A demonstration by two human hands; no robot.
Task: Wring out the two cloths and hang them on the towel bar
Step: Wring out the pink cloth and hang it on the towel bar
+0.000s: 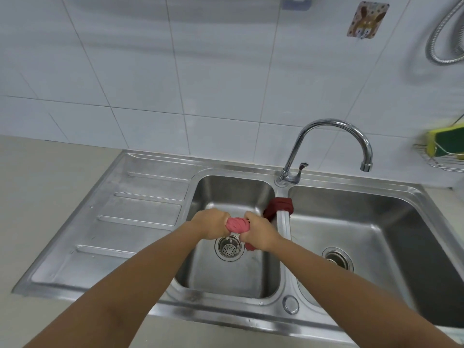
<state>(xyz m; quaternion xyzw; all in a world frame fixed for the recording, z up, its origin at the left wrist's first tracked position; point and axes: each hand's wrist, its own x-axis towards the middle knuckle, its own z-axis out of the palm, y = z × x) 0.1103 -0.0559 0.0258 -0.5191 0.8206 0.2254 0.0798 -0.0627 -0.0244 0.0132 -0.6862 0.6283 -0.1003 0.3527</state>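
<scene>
A pink cloth (237, 225) is twisted into a tight roll between my two hands, above the drain of the left sink basin (233, 192). My left hand (209, 223) grips its left end and my right hand (258, 233) grips its right end, with a bit of cloth hanging below the right fist. A second, dark red cloth (280, 205) lies draped over the divider between the two basins, just behind my right hand. No towel bar shows in view.
A curved chrome faucet (326, 146) stands behind the divider, its spout over the right basin (376, 222). A ribbed drainboard (140, 209) lies left. A wire rack with a yellow-green sponge (444, 144) hangs at the right wall, with a shower hose (444, 33) above.
</scene>
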